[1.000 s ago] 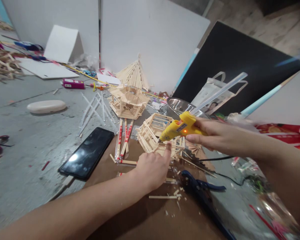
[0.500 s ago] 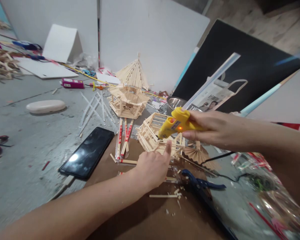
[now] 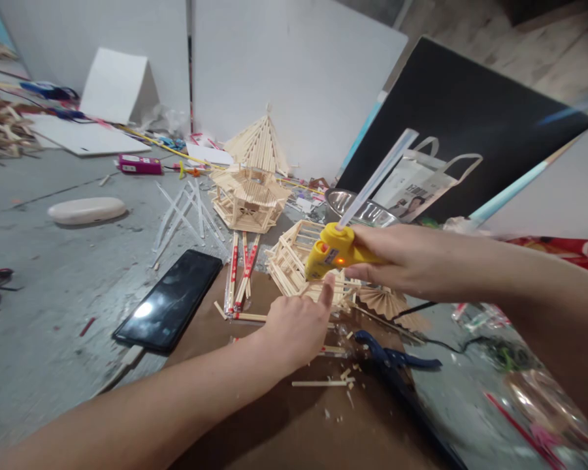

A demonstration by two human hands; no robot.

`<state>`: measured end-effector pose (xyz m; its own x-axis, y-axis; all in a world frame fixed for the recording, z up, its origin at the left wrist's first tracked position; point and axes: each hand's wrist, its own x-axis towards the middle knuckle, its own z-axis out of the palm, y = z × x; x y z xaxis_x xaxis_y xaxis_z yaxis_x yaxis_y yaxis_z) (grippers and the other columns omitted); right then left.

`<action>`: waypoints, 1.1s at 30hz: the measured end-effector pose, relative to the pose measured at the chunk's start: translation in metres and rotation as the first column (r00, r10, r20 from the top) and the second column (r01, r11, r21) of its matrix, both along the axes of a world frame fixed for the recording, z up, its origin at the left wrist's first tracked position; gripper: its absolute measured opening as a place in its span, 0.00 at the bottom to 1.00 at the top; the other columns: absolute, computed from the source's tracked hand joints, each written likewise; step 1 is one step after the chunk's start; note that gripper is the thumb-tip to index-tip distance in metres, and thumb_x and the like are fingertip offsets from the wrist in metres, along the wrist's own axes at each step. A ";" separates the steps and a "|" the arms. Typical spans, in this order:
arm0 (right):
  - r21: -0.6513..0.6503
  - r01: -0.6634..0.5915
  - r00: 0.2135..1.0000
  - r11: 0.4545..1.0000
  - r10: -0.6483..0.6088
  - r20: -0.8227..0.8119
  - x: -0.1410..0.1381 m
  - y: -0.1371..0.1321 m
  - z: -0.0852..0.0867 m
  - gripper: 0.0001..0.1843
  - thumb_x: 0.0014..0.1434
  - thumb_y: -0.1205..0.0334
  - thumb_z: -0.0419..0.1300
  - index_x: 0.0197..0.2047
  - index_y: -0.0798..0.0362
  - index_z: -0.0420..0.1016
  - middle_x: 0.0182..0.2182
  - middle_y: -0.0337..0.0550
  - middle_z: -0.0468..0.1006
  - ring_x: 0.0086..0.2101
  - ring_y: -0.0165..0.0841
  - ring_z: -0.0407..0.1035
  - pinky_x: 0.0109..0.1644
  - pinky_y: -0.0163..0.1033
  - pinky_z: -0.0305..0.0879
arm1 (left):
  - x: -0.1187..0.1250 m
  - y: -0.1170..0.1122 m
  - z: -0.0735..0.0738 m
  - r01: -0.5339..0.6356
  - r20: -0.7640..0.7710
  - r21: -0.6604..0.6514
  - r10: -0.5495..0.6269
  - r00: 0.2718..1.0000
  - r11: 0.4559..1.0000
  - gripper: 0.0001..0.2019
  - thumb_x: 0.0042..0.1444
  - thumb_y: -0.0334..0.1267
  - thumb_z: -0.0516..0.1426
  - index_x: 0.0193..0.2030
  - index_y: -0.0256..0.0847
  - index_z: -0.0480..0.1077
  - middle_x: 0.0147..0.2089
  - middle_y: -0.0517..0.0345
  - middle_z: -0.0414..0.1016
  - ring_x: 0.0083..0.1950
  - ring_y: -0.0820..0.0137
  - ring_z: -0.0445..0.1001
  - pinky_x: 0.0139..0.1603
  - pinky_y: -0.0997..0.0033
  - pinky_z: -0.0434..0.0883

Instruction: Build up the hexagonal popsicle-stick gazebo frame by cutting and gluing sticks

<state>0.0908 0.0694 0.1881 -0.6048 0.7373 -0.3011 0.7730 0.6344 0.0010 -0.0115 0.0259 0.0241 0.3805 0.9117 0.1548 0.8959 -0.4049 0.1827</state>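
My right hand (image 3: 382, 258) is wrapped round a yellow hot glue gun (image 3: 329, 248), whose small orange light glows. A long clear glue stick (image 3: 379, 177) rises from its back. The gun's nose points down at a small open frame of wooden sticks (image 3: 281, 261), and its tip is hard to make out there. My left hand (image 3: 296, 329) is closed at the near side of this stick frame, thumb raised close below the gun. Its other fingers are partly hidden. Beside the frame lies a brown pleated fan shape (image 3: 385, 303).
Behind stands a stick pavilion (image 3: 249, 202) with a pointed roof. A black phone (image 3: 170, 300) lies left of the brown board (image 3: 294, 431). Blue-handled cutters (image 3: 392, 362) rest at right. The gun's black cord (image 3: 414, 309) trails right, near a metal bowl (image 3: 340, 201).
My right hand has lowered the glue gun and shifted it slightly left, its glue stick now more upright. My left hand has barely moved.
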 end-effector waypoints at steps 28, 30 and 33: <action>0.005 0.013 1.000 1.000 -0.013 -0.016 0.005 -0.002 0.002 0.15 0.53 0.51 0.47 0.38 0.52 0.64 0.30 0.43 0.71 0.29 0.33 0.64 0.30 0.37 0.59 | -0.001 0.001 0.003 -0.009 -0.016 -0.041 0.008 1.000 0.999 0.33 0.54 0.39 0.43 0.62 0.37 0.28 0.34 0.48 0.73 0.28 0.66 0.72 0.25 0.70 0.64; 0.018 0.008 1.000 1.000 -0.008 -0.015 0.007 -0.002 0.004 0.16 0.53 0.51 0.47 0.39 0.52 0.64 0.31 0.44 0.71 0.29 0.33 0.64 0.31 0.38 0.59 | -0.001 0.001 0.003 -0.009 -0.022 -0.042 0.008 1.000 0.999 0.33 0.54 0.39 0.43 0.62 0.37 0.28 0.35 0.47 0.73 0.29 0.66 0.72 0.25 0.70 0.64; 0.014 -0.013 0.999 1.000 0.014 -0.046 0.011 -0.002 0.005 0.16 0.53 0.52 0.47 0.39 0.53 0.65 0.32 0.45 0.71 0.30 0.34 0.64 0.33 0.39 0.60 | -0.002 0.001 0.003 0.001 -0.025 -0.055 -0.002 1.000 0.999 0.32 0.54 0.40 0.43 0.62 0.37 0.29 0.35 0.47 0.73 0.29 0.65 0.72 0.25 0.70 0.64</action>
<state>0.1020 0.0676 0.1929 -0.6279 0.7327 -0.2626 0.7637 0.6451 -0.0261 -0.0131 0.0273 0.0272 0.3850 0.9180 0.0950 0.8999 -0.3962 0.1820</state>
